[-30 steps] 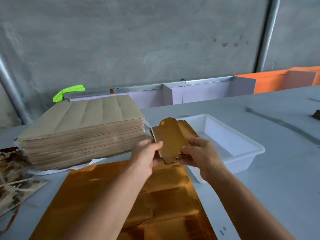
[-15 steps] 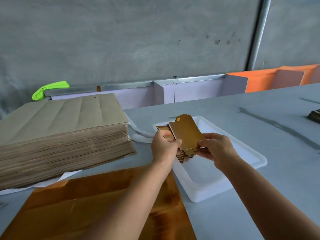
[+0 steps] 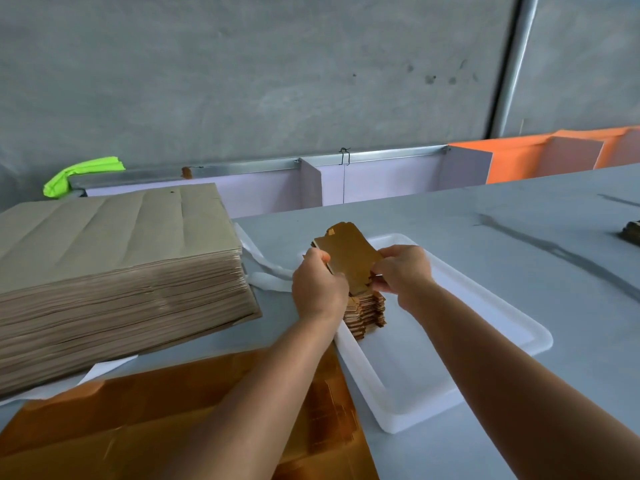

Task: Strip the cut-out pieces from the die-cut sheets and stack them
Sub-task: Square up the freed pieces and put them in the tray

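Observation:
A gold cut-out piece (image 3: pixel 349 252) is held tilted above the white tray (image 3: pixel 502 313). My left hand (image 3: pixel 318 289) grips its left edge and my right hand (image 3: pixel 405 271) pinches its right edge. Just below the piece, a stack of gold cut-outs (image 3: pixel 367 313) stands in the tray's near-left corner, partly hidden by my left hand. A gold die-cut sheet (image 3: pixel 138 420) lies flat on the table in front of me, under my left forearm.
A tall pile of brown sheets (image 3: pixel 114 268) fills the table's left side, on white paper. White strips (image 3: pixel 266 271) lie between the pile and the tray. Lilac and orange boards (image 3: pixel 381 178) line the far edge. A dark object (image 3: pixel 632 232) sits at far right.
Both hands carried the gold piece from above the die-cut sheet rightwards over the tray, then lowered it close to the stack. The view shifted right.

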`<action>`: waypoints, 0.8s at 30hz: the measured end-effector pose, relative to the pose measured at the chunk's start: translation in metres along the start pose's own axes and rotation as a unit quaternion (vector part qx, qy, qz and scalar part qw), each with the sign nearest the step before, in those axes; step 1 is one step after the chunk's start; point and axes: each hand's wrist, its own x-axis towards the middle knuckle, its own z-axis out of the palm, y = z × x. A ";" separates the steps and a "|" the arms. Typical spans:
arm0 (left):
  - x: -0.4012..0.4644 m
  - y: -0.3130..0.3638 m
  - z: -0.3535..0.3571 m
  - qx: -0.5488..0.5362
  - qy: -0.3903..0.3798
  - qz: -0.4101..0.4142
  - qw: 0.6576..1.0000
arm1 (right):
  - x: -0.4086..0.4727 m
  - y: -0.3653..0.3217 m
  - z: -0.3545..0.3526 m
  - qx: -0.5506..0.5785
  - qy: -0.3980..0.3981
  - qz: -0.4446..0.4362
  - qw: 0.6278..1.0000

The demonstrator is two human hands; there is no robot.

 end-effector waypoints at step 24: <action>-0.007 -0.010 -0.008 0.308 -0.099 0.138 0.936 | 0.006 0.032 0.022 -0.274 0.022 -0.102 0.956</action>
